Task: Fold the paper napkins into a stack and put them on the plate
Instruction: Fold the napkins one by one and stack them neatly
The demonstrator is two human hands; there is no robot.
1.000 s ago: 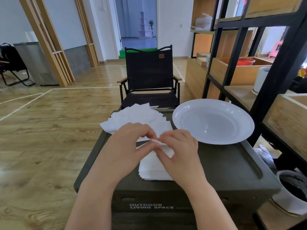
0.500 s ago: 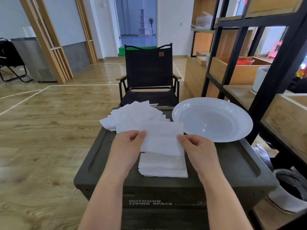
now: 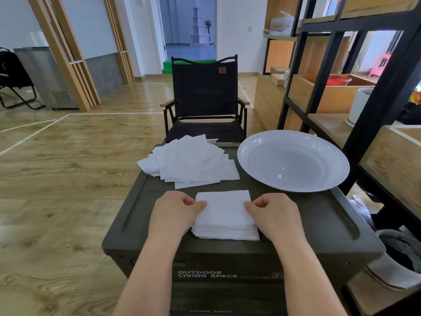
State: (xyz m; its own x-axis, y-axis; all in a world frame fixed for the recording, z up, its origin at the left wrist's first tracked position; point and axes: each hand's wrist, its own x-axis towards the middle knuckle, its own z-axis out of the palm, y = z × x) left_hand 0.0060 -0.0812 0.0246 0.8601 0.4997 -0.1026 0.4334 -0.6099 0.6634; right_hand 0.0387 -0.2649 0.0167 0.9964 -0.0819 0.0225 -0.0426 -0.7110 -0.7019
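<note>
A stack of folded white napkins (image 3: pixel 225 224) lies near the front of the dark green box top (image 3: pixel 319 224). My left hand (image 3: pixel 174 213) is at the stack's left edge and my right hand (image 3: pixel 275 213) at its right edge. Both have curled fingers and pinch the side edges of the top folded napkin (image 3: pixel 224 201), thumbs on its upper face. A loose pile of unfolded napkins (image 3: pixel 191 163) lies behind the stack. The white plate (image 3: pixel 293 160) sits at the back right with nothing in it.
A black folding chair (image 3: pixel 205 96) stands just behind the box. A black-framed shelf unit (image 3: pixel 376 110) with wooden crates runs close along the right side. A grey bin (image 3: pixel 401 254) sits low at the right. Wooden floor lies to the left.
The napkin held spread in the air half a second ago has come down folded onto the top of the stack, and both hands have dropped with it to the stack's sides.
</note>
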